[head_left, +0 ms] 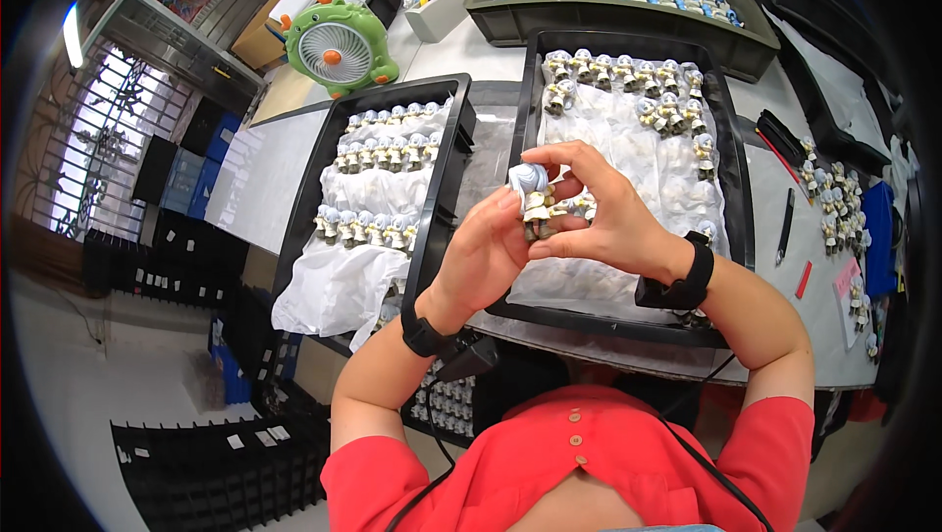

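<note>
Plainly, the biggest thing beneath both hands is a pale, white-topped counter [257, 171], which spreads out on either side of them. Beyond the right hand [620, 216], at the far side, stands a deep, dark olive-green plastic tray [589, 18], packed with rows of small white-and-blue pieces. Nearer, a rectangular black plastic tray [608, 332] lies beneath the right hand, lined with crumpled white sheeting [679, 179]. Left of the left hand [483, 249] sits another black tray, narrower in view [459, 120], with a loose white sheet [329, 289] bunched in its near part. Farther off, beyond that hand and to its left, is a round green animal-shaped fan [334, 53] with orange knobs.

Both hands are together, clamped on one small figurine with pale blue-grey hair and a cream outfit [536, 202], above the left edge of the lined tray. The left hand cups its left side; the right hand arches round from the other side, forefinger near the head and thumb near the feet. Well to the right of the right hand lie a slim black pen-shaped tool [785, 226] and, nearer the body, a short red strip [804, 279]. Smallest, similar loose figurines [840, 206] cluster farther right.
</note>
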The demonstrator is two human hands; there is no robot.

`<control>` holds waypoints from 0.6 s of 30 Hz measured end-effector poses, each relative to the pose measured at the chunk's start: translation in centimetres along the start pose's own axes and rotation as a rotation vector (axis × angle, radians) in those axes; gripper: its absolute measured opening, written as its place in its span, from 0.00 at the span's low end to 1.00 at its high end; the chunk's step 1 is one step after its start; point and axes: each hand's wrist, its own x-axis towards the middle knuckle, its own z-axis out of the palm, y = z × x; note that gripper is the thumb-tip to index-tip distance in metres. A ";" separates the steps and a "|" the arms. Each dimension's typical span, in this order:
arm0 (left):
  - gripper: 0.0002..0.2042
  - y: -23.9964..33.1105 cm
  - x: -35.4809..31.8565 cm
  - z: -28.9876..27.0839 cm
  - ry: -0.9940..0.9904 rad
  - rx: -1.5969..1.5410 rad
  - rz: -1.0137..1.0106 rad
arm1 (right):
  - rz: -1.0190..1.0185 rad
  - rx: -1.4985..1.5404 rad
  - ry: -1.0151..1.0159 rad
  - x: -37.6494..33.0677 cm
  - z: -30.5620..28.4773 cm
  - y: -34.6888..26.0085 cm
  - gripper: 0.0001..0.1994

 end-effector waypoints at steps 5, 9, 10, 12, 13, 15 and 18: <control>0.23 0.0 0.0 -0.1 0.006 -0.050 -0.015 | 0.009 0.021 0.012 0.0 0.1 0.8 0.38; 0.23 0.0 0.1 -0.1 -0.025 -0.044 0.005 | -0.022 -0.017 0.014 0.1 0.1 1.0 0.38; 0.23 0.0 0.1 -0.2 -0.029 -0.045 0.006 | -0.025 -0.027 0.015 0.0 0.1 1.0 0.38; 0.24 0.0 0.1 -0.2 -0.030 -0.047 0.005 | -0.034 -0.047 0.018 0.0 0.0 1.0 0.38; 0.24 0.0 0.2 -0.2 -0.029 -0.048 0.003 | -0.038 -0.055 0.016 0.0 0.0 1.0 0.38; 0.24 0.0 0.2 -0.2 -0.023 -0.057 -0.005 | -0.046 -0.072 0.014 0.0 0.0 1.0 0.38; 0.24 0.0 0.2 -0.2 -0.015 -0.075 -0.026 | 0.002 -0.045 0.008 -0.1 0.2 1.0 0.39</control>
